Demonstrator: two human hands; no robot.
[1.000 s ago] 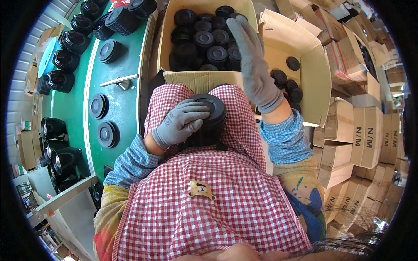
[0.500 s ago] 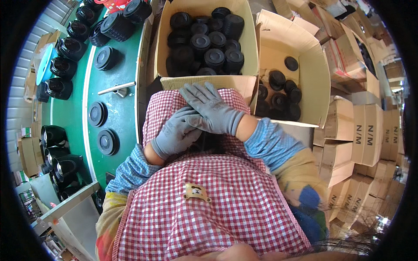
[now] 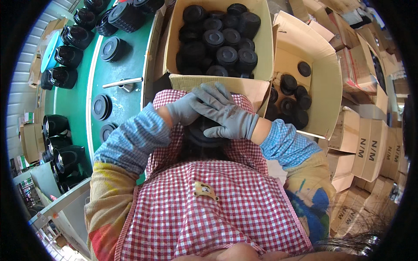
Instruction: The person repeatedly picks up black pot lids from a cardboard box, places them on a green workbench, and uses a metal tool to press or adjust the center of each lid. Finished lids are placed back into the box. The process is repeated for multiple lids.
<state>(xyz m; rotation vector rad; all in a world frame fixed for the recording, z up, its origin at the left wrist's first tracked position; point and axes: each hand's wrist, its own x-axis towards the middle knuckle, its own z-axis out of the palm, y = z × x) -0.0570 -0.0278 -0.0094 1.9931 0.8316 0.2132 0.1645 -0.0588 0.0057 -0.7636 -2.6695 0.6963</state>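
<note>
In front of my red-and-white checked apron [image 3: 209,204], both hands wear grey gloves and overlap. My right hand [image 3: 226,114] lies palm down across my left hand, its fingers stretched out and its thumb apart from them. The thumb rests on a black round lid-like disc [image 3: 202,135] on my lap. My left hand [image 3: 182,108] reaches in from the left at the disc's far edge; its fingers are hidden beneath the right hand, so its grip does not show. Just beyond stands a cardboard box [image 3: 220,85] with several stacked black round lids [image 3: 213,39] inside.
A second cardboard box [image 3: 320,102] at the right holds several black lids [image 3: 288,84]. On the green table [image 3: 124,102] at the left are a metal T-shaped tool [image 3: 126,84], stacked discs [image 3: 101,107] and glossy black pots [image 3: 63,77]. Cartons [image 3: 368,148] are piled at far right.
My hands have shifted a little, with the left forearm swung inward and farther from me. The black disc now shows more below the right hand. The view has turned slightly leftward.
</note>
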